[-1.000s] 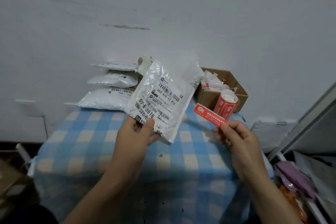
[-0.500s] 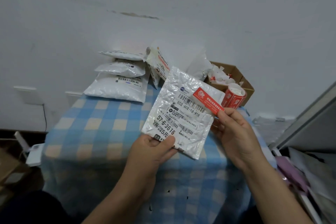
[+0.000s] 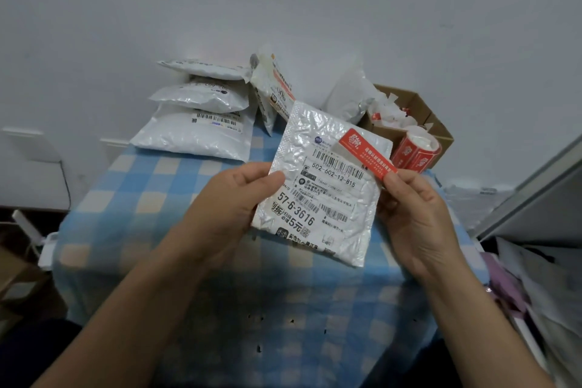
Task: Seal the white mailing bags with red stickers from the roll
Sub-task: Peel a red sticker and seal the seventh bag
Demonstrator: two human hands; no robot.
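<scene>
My left hand [image 3: 233, 198] has its grip pinched on the left edge of the white mailing bag [image 3: 324, 195], held above the checked worktop [image 3: 189, 261]. My right hand [image 3: 415, 217] pinches the lower end of a red sticker [image 3: 367, 154] slanting over the bag's top right corner, with the roll [image 3: 415, 156] just behind. I'd wrap it over the edge and smooth outward, sparing the barcode; the label reads 502-602-12-815, 57-6-3616 and 5元, and the sticker's white print is illegible.
</scene>
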